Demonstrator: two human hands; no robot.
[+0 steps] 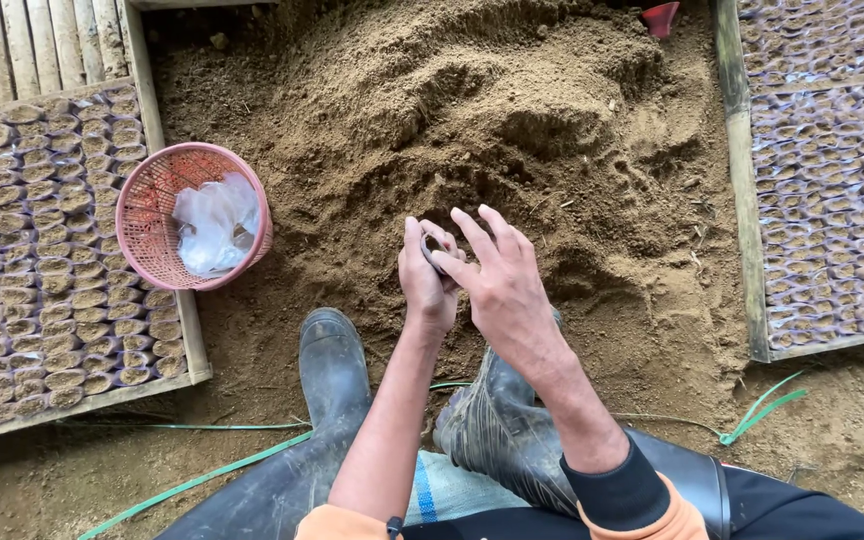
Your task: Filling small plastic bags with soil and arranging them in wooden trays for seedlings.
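Note:
My left hand point(424, 285) is closed around a small clear plastic seedling bag point(435, 253), held over the foot of a big heap of loose brown soil point(512, 110). My right hand point(497, 280) meets it from the right, thumb and forefinger pinching at the bag's mouth while the other fingers spread upward. Most of the bag is hidden between the two hands. My black rubber boots point(332, 365) rest on the ground just below the hands.
A pink mesh basket point(147, 235) with crumpled clear plastic bags point(214, 222) stands to the left. Wooden-framed beds point(744, 180) packed with several soil-filled bags point(42, 260) flank the heap on both sides. Green straps point(762, 408) lie on the ground. A red object point(661, 17) sits at the top.

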